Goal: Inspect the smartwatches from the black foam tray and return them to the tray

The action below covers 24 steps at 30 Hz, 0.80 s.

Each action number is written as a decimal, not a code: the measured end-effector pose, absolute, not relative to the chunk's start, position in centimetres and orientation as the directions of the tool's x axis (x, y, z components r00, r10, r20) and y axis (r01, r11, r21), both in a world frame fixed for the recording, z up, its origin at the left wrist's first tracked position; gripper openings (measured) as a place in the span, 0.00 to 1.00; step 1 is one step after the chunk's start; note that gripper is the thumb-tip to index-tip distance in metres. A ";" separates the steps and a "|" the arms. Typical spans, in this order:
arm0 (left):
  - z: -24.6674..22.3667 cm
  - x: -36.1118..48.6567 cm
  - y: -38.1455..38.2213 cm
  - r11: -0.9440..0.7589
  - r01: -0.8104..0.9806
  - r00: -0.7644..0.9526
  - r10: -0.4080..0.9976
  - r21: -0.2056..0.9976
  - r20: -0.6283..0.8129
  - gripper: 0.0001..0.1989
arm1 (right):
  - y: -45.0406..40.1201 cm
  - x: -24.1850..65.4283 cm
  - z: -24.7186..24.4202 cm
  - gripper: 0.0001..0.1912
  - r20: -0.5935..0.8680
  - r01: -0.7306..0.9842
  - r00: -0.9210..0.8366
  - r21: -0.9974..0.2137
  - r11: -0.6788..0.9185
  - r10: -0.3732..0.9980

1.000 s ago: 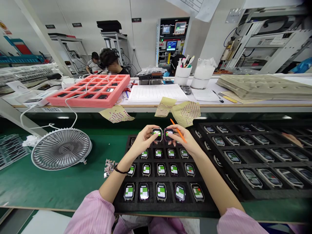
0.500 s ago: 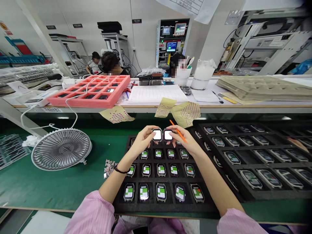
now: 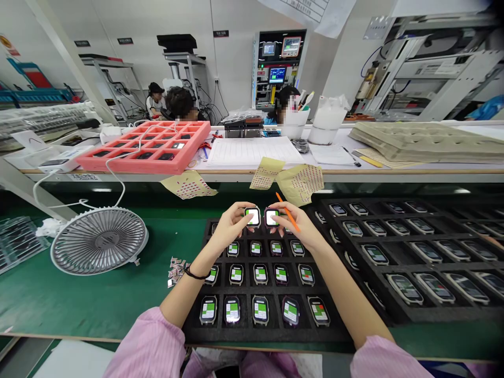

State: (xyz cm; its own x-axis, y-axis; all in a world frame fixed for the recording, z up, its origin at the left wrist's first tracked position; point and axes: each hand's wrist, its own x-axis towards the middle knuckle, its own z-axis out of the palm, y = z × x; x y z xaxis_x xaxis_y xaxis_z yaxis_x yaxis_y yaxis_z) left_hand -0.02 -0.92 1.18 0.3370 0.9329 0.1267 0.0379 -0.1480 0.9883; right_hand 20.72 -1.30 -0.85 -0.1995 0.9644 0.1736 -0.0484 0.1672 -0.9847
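Over the far rows of a black foam tray [image 3: 248, 334], my left hand [image 3: 235, 220] grips a smartwatch [image 3: 253, 216] without a strap, its thumb at the lit screen. Close beside it, my right hand [image 3: 294, 223] holds a second, darker-rimmed smartwatch [image 3: 271, 216], thumb on its screen. An orange pen-like stick [image 3: 287, 211] is also tucked in the right hand, slanting up to the left. In the tray, several smartwatches [image 3: 260, 310] lie in compartments with lit green and white screens. Red patches show on the screen of the watch at the near right [image 3: 318, 311].
To the right are more black trays [image 3: 401, 313] of watches. A white fan [image 3: 100, 240] lies on the green mat [image 3: 118, 310], with small metallic pieces [image 3: 176, 270] near my left forearm. A pink foam tray [image 3: 185, 157] sits on the shelf. Other people [image 3: 179, 103] are beyond it.
Both watch screens have gone from plain white to showing some green. My left hand has shifted slightly left, widening the gap between the watches. A co-worker's hand at the right has moved mostly out of view.
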 end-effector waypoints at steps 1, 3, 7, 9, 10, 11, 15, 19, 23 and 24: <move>1.2 0.0 -0.9 -0.149 0.043 0.328 0.936 0.988 0.127 0.17 | -1.4 20.7 -0.8 0.15 0.171 -0.046 -0.184 -0.985 0.166 0.968; 1.2 0.0 -0.9 -0.144 0.051 0.311 0.943 0.988 0.121 0.15 | -1.5 20.6 -0.6 0.14 0.169 -0.041 -0.151 -0.985 0.165 0.974; 1.3 0.2 -0.9 -0.103 0.050 0.317 0.945 0.993 0.082 0.16 | -1.7 20.4 -0.6 0.12 0.168 -0.032 -0.091 -0.986 0.165 0.982; 1.2 0.2 -0.9 -0.099 0.050 0.342 0.937 0.994 0.076 0.17 | -1.8 20.4 -0.6 0.12 0.164 -0.022 -0.074 -0.986 0.163 0.984; 1.3 0.2 -0.9 -0.104 0.048 0.356 0.931 0.993 0.081 0.17 | -1.8 20.4 -0.6 0.12 0.163 -0.015 -0.071 -0.987 0.162 0.984; 1.3 0.2 -0.9 -0.113 0.044 0.371 0.924 0.993 0.089 0.17 | -1.8 20.4 -0.6 0.11 0.162 -0.009 -0.074 -0.987 0.162 0.984; 1.2 -0.1 -0.9 -0.153 0.035 0.438 0.891 0.988 0.122 0.17 | -1.7 20.6 -0.5 0.13 0.163 -0.003 -0.129 -0.986 0.164 0.978; 0.8 -0.3 -0.6 -0.180 0.056 0.483 0.866 0.982 0.131 0.20 | -1.4 21.0 -0.7 0.18 0.165 -0.026 -0.202 -0.986 0.164 0.965; 0.4 -0.4 -0.4 -0.191 0.061 0.484 0.864 0.980 0.138 0.22 | -1.3 21.1 -0.7 0.21 0.158 -0.021 -0.228 -0.987 0.157 0.961; 0.3 -0.4 -0.4 -0.190 0.061 0.479 0.867 0.980 0.138 0.22 | -1.3 21.1 -0.7 0.20 0.155 -0.017 -0.226 -0.988 0.155 0.962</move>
